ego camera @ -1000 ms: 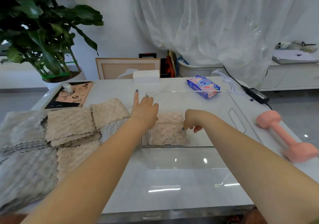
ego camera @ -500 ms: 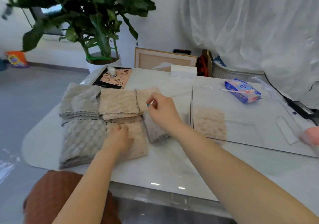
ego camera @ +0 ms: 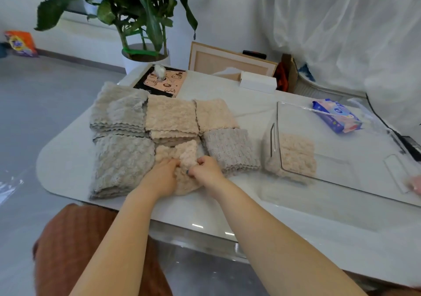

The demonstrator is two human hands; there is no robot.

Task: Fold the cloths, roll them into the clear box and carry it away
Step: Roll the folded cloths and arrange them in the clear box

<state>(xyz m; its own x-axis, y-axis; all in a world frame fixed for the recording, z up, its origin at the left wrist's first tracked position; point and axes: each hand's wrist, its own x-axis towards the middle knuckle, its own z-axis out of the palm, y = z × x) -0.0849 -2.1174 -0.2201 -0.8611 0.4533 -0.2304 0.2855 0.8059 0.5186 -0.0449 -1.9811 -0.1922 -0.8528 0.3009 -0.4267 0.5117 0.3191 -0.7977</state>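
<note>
Near the counter (ego camera: 205,211) edge, left hand (ego camera: 163,177) and right hand (ego camera: 206,170) pinch a beige cloth (ego camera: 182,154), fingers curled into it.

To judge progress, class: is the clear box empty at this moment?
No, rolled beige cloth already lies inside the clear box, against its left end wall.

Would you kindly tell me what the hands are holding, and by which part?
The left hand and the right hand both grip one beige cloth, bunching its middle between their fingers.
</note>
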